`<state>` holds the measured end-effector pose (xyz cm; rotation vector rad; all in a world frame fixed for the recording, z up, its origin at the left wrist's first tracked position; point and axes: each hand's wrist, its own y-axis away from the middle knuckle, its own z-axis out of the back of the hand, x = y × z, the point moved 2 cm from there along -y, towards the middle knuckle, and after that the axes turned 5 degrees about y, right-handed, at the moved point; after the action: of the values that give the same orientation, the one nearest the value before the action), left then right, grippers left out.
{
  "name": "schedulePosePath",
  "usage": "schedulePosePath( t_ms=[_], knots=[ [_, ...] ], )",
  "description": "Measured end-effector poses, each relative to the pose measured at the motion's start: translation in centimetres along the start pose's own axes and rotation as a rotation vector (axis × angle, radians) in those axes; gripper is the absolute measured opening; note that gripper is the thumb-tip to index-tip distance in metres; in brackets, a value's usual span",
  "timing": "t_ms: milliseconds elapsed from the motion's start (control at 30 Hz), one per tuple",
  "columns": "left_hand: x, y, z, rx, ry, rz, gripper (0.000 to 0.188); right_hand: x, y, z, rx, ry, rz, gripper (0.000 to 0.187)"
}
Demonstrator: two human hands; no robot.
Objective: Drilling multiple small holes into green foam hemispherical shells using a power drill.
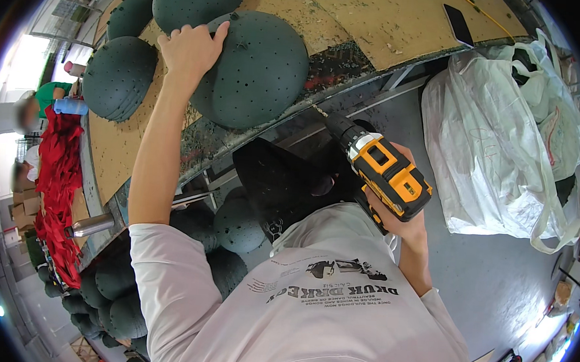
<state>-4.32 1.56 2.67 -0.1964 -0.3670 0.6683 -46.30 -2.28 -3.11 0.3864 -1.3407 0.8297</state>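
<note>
Green foam dome point(260, 73) — at the desk point(379, 20) edge, steadied by the left hand point(192, 49), grip spread flat on it. Right hand point(394, 217) — below the dome, grip wrapped around a yellow cordless drill point(383, 170), bit angled toward the dome.

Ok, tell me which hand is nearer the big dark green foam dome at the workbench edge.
Left. The left hand rests on the upper left of the dome, fingers touching it. The right hand is well below it, off the workbench, gripping a yellow and black drill.
</note>
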Motion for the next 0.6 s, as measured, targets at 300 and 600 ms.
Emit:
schedulePosePath(
  t_ms=[300,600],
  knots=[
    [1.7,-1.0,-0.5,0.001,0.100,-0.159,0.061,-0.6,0.8,0.6,-0.031,-0.001,-0.006,0.061],
    [2.5,-2.3,2.0,0.049,0.176,-0.194,0.054,-1.7,1.1,0.3,-0.019,-0.027,0.021,0.062]
  ],
)
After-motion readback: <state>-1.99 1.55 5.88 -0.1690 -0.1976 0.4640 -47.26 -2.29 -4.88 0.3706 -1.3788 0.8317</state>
